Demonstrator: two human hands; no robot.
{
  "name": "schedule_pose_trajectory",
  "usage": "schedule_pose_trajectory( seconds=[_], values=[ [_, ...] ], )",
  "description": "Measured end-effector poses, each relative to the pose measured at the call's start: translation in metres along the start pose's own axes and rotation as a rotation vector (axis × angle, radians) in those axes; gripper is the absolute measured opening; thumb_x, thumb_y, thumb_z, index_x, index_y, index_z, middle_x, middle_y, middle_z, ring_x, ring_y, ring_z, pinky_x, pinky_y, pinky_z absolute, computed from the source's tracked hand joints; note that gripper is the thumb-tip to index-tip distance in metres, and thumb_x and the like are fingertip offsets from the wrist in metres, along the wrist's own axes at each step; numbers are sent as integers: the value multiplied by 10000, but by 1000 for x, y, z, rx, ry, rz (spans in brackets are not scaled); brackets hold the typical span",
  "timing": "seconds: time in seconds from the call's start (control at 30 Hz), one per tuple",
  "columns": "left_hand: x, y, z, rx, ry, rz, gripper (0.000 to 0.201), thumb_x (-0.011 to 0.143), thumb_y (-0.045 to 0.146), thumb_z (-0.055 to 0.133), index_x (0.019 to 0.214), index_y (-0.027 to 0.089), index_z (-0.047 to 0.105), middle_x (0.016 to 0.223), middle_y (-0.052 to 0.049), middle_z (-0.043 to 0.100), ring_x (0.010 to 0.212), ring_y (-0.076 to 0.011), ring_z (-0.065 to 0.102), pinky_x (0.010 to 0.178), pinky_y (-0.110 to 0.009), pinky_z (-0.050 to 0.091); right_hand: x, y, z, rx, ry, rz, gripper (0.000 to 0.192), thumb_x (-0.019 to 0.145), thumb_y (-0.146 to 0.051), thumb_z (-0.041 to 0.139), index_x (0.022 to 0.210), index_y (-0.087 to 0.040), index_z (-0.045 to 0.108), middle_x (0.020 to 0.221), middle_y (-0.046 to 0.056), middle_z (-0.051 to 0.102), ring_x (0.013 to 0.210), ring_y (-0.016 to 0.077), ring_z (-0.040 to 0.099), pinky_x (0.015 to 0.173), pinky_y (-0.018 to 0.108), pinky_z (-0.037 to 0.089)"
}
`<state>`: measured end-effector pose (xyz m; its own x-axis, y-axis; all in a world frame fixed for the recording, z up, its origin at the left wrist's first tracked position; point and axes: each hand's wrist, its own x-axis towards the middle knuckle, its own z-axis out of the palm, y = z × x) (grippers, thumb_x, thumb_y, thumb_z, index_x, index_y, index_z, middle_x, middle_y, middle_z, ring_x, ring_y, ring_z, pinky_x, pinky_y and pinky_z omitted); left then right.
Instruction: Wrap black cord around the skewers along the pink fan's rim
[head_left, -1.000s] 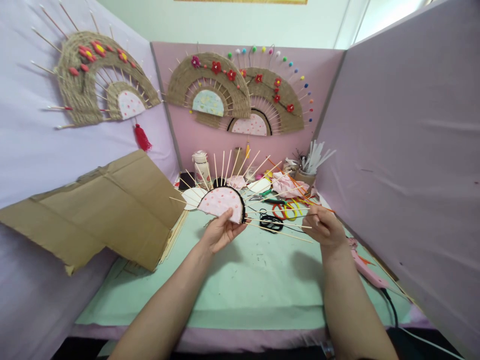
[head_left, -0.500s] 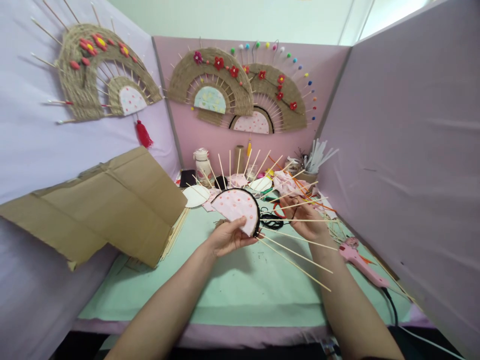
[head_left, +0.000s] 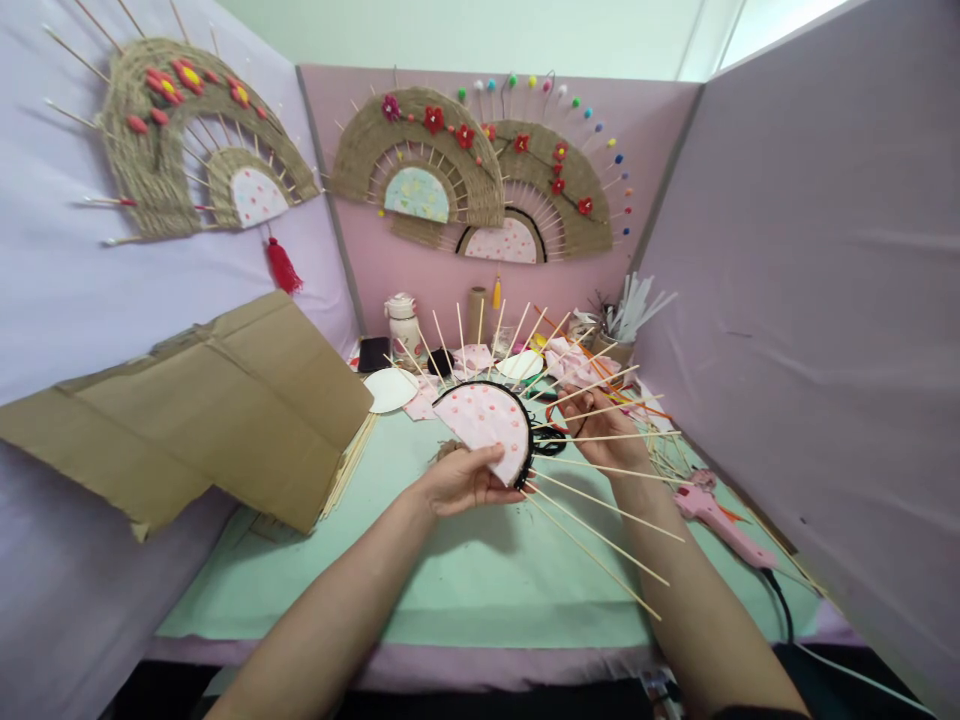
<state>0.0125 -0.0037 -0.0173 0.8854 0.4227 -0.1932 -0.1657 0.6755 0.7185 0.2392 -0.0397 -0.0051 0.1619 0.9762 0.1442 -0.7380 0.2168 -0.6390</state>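
Newly turned clockwise above the green tabletop (head_left: 450, 605), the half-disc (head_left: 486, 422) spreads its sticks (head_left: 600, 532) rightward, which I judge eases access; left hand (head_left: 466, 482) clamped on its lower end; right hand (head_left: 613, 452) apart from it, grip on black cord (head_left: 550, 441) unclear.

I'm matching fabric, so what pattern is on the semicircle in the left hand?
The semicircle is pale pink with coral dots, clearest in the head view.

behind the pale-green-covered counter (head_left: 465, 595) stands a pink panel (head_left: 574, 283); a lilac panel (head_left: 45, 300) rises left of the counter, a greyish-purple panel (head_left: 810, 300) right of it. beyond the counter shows a pale wall (head_left: 487, 35).
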Motion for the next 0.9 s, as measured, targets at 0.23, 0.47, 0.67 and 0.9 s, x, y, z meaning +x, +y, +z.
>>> schedule_pose_trajectory(
  seconds=[0.23, 0.47, 0.67, 0.9],
  values=[
    [-1, 1, 1, 10, 4, 8, 308, 807, 268, 551, 1037, 64, 579, 969, -185, 667, 890, -246, 645, 766, -325, 510, -4, -3, 6, 30, -11, -11, 141, 730, -219, 668, 629, -176, 579, 777, -10, 692, 816, 118, 660, 699, 192, 560],
    [-1, 5, 2, 0, 53, 36, 281, 808, 242, 543, 1026, 71, 591, 947, -166, 673, 818, -207, 658, 688, -274, 521, -4, -9, 4, 37, 77, 7, 102, 726, -194, 637, 674, -165, 555, 750, 3, 671, 655, 108, 638, 593, 222, 551],
    [1, 7, -3, -37, 125, 107, 234, 808, 226, 538, 988, 93, 603, 902, -142, 683, 784, -175, 653, 681, -259, 518, -6, -15, 0, 93, -11, 32, 200, 780, -195, 563, 614, -180, 454, 479, -68, 466, 373, 35, 408, 371, 147, 387],
    [2, 14, -4, -120, 218, 234, 215, 815, 224, 521, 966, 91, 594, 870, -125, 684, 745, -168, 650, 641, -251, 522, -12, -24, -3, 52, -101, -49, 271, 772, -251, 590, 557, -186, 437, 329, -102, 246, 297, 36, 234, 315, 138, 264]
  ],
)
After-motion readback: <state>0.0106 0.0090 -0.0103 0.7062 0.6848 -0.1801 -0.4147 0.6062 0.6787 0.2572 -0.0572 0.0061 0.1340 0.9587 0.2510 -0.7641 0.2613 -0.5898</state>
